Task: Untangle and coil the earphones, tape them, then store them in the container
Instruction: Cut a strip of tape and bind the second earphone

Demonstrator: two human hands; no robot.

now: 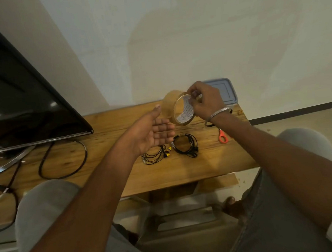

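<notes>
A brown tape roll [176, 110] hangs in the air above the wooden table [104, 159]. My right hand [206, 101] grips its upper rim with thumb and fingers. My left hand [153, 132] is just below and left of the roll, palm up, fingers spread, thumb near the roll's side. On the table below lie two coiled black earphones: one with yellow tips [156, 155] and one all black [186, 145]. A grey-lidded container [226, 90] stands at the table's far edge, partly hidden by my right hand.
Orange-handled scissors [223, 135] lie under my right wrist, near the table's right edge. A dark monitor [21, 96] fills the left side, with a black cable loop [63, 158] in front of it. My knees sit below the near edge.
</notes>
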